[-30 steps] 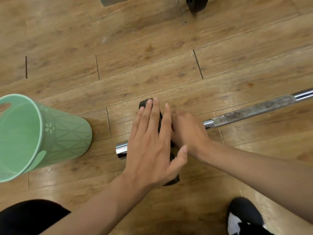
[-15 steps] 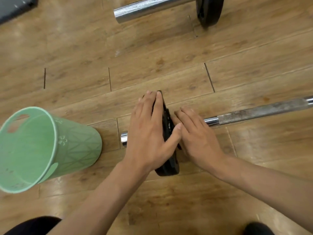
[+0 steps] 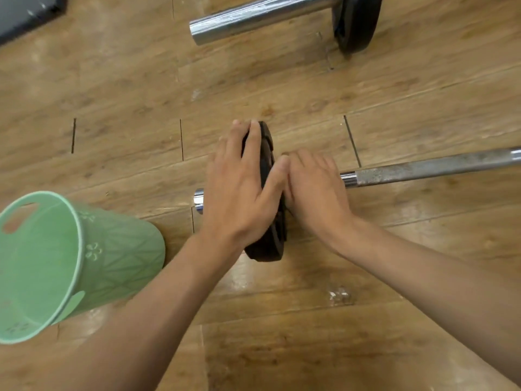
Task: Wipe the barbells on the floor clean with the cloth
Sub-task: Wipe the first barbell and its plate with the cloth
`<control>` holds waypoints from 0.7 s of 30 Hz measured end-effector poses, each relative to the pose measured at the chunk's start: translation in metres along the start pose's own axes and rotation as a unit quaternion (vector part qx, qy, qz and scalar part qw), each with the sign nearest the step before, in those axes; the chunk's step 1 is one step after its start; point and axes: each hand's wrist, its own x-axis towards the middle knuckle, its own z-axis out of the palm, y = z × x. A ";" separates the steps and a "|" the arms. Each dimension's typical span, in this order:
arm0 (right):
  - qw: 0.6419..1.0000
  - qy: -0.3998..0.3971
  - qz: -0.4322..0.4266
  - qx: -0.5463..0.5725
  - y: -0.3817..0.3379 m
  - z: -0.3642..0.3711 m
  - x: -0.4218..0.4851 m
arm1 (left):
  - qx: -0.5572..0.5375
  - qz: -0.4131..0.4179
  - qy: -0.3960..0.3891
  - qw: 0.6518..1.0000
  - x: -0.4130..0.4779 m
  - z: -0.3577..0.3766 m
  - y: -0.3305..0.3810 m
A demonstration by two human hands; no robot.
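A thin barbell (image 3: pixel 423 169) lies across the wooden floor, its shaft dull and rust-speckled, its left end (image 3: pixel 198 200) chrome. A small black weight plate (image 3: pixel 267 244) stands upright on that end. My left hand (image 3: pixel 242 190) lies flat against the plate's left face, fingers straight, thumb over the rim. My right hand (image 3: pixel 313 187) presses flat against the plate's right side, over the bar. A second, thicker barbell (image 3: pixel 262 16) with a black plate (image 3: pixel 355 24) lies at the top. No cloth is visible.
A light green plastic basket (image 3: pixel 93 258) stands at the lower left, close to my left forearm. A dark mat corner (image 3: pixel 25 15) shows at the top left. Bare wooden floor lies between the two barbells and below my arms.
The view tilted up, bringing the far barbell and its plate fully into sight. Both hands stay pressed on the small plate, which now stands more upright and edge-on to me.
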 end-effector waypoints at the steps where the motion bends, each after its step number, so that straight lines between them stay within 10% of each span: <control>1: 0.999 0.025 -0.032 -0.024 0.003 0.006 -0.013 | 0.009 -0.001 0.001 1.000 0.011 -0.002 -0.002; 21: 0.994 0.076 -0.052 -0.056 0.013 0.016 0.015 | 0.024 -0.038 -0.016 0.999 0.085 -0.005 -0.006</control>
